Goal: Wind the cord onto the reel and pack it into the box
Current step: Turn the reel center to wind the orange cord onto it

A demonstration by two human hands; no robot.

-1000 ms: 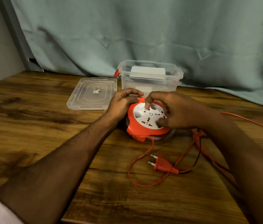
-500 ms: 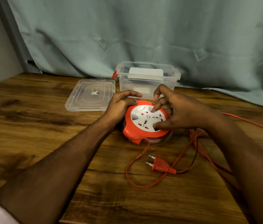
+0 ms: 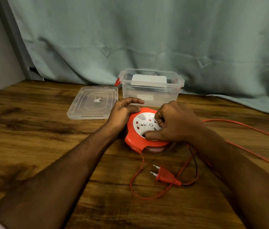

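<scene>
An orange cord reel [image 3: 134, 141] with a white socket face lies flat on the wooden table. My left hand [image 3: 122, 113] grips its left rim. My right hand [image 3: 173, 123] rests on the white face, fingers curled and pressing into it. The orange cord [image 3: 135, 184] leaves the reel's front, loops on the table and ends in an orange two-pin plug [image 3: 163, 176]. More cord [image 3: 246, 128] trails off to the right. A clear plastic box [image 3: 150, 93] stands open just behind the reel.
The box's clear lid [image 3: 94, 103] lies flat to the left of the box. A white object [image 3: 148, 80] sits inside the box. A pale green curtain [image 3: 147, 38] hangs behind the wooden table [image 3: 31, 138].
My right hand's fingers have shifted round on the white face and curled in tighter. The white face has turned. The loose loop and plug have drawn slightly closer to the reel. My left hand holds still.
</scene>
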